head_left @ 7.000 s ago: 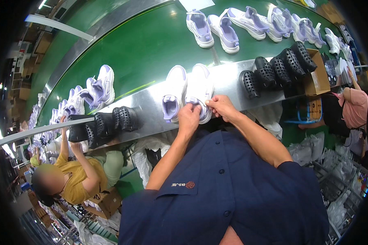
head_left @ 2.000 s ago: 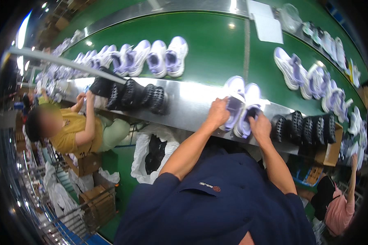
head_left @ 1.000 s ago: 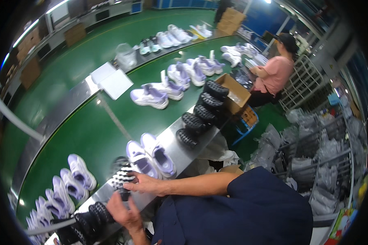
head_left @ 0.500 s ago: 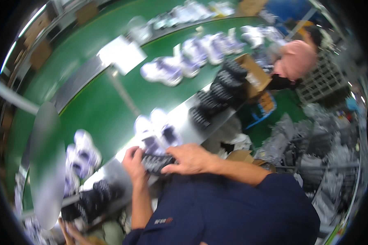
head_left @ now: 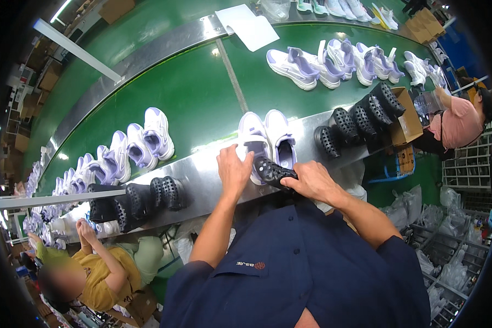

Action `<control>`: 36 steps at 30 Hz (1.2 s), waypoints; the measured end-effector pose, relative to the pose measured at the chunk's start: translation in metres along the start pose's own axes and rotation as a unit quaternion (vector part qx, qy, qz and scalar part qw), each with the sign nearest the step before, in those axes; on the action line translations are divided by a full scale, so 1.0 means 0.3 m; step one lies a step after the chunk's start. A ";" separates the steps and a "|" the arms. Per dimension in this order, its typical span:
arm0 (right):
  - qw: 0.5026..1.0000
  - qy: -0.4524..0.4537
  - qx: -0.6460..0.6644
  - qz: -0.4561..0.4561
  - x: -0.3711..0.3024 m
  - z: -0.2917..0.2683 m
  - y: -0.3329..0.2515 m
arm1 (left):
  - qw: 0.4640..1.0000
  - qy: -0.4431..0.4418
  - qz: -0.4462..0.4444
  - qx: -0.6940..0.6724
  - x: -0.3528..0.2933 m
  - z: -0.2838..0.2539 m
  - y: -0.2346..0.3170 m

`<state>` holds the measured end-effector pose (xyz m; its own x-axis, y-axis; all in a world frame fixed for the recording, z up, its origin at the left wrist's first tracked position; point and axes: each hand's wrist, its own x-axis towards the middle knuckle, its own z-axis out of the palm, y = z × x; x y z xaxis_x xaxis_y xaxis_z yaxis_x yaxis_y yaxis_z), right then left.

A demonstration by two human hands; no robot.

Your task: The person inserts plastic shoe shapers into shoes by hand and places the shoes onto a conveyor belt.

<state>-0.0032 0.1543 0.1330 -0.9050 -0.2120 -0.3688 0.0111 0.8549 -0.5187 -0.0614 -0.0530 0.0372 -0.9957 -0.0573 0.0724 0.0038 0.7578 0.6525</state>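
A pair of white and lavender sneakers stands right in front of me on the metal edge of the line, toes pointing away. My left hand (head_left: 235, 170) is closed at the side of the left sneaker (head_left: 251, 128), its thumb by the collar. In my right hand (head_left: 313, 181) is one end of a black shoe last (head_left: 272, 171) covered in holes. The last lies tilted across the heel of the left sneaker, its other end close to my left thumb. Beside it, the right sneaker (head_left: 279, 127) stands untouched, its opening facing me.
Black lasts (head_left: 361, 121) line the metal edge at right, beside a cardboard box (head_left: 408, 117); more (head_left: 139, 203) stand at left. Sneakers (head_left: 117, 158) sit on the green belt (head_left: 194, 93). One person (head_left: 109, 270) works at lower left, another (head_left: 459, 121) at far right.
The view has swung and sharpened. My left hand has gone from the last to the left sneaker, while my right hand still holds the last, now tilted over the heel.
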 end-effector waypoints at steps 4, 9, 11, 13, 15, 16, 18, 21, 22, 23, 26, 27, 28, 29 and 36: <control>0.997 0.025 -0.071 0.006 0.093 0.001 -0.042 | 0.983 -0.070 0.163 -0.037 0.130 0.079 -0.051; 0.963 0.150 -0.222 -0.011 0.268 0.250 -0.029 | 0.972 -0.124 0.177 -0.090 0.129 0.065 -0.050; 0.962 0.174 -0.192 -0.085 0.282 0.343 -0.028 | 0.983 -0.119 0.117 -0.077 0.139 0.062 -0.102; 0.952 0.185 -0.195 -0.149 0.227 0.335 -0.048 | 0.982 -0.092 0.083 -0.146 0.133 0.045 -0.132; 0.944 0.174 -0.224 -0.170 0.259 0.352 -0.017 | 0.978 -0.135 0.056 -0.149 0.138 0.026 -0.145; 0.956 0.142 -0.220 -0.135 0.291 0.352 -0.019 | 0.961 -0.155 0.037 -0.225 0.136 0.028 -0.141; 0.947 0.204 -0.215 -0.124 0.350 0.397 0.008 | 0.968 -0.176 0.061 -0.167 0.133 0.037 -0.110; 0.953 0.254 -0.135 -0.090 0.365 0.438 -0.011 | 0.966 -0.158 0.063 -0.197 0.121 0.063 -0.155; 0.950 0.279 -0.077 -0.116 0.329 0.397 -0.018 | 0.969 -0.166 0.054 -0.176 0.116 0.054 -0.157; 0.942 0.303 -0.017 -0.139 0.290 0.367 -0.015 | 0.969 -0.166 0.052 -0.174 0.102 0.044 -0.171; 0.948 0.294 0.057 -0.104 0.233 0.329 0.018 | 0.994 -0.028 0.080 -0.070 0.028 0.042 -0.216; 0.942 0.317 0.056 -0.097 0.218 0.304 0.020 | 0.994 -0.033 0.076 -0.071 0.003 0.037 -0.191; 0.950 0.287 0.082 -0.095 0.235 0.294 0.018 | 0.989 -0.114 -0.027 -0.091 -0.004 0.031 -0.153; 0.951 0.286 0.082 -0.088 0.252 0.297 0.019 | 0.966 -0.193 -0.130 -0.107 -0.017 0.036 -0.122; 0.986 0.163 -0.010 0.047 0.385 0.337 0.008 | 0.985 -0.114 -0.122 0.044 -0.045 0.133 -0.080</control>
<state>-0.0647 0.0842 0.0112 -0.9888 0.0294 -0.1466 0.0968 0.8733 -0.4775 -0.0517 -0.0444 -0.0094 -0.9609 -0.1047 -0.2564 -0.2362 0.7932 0.5613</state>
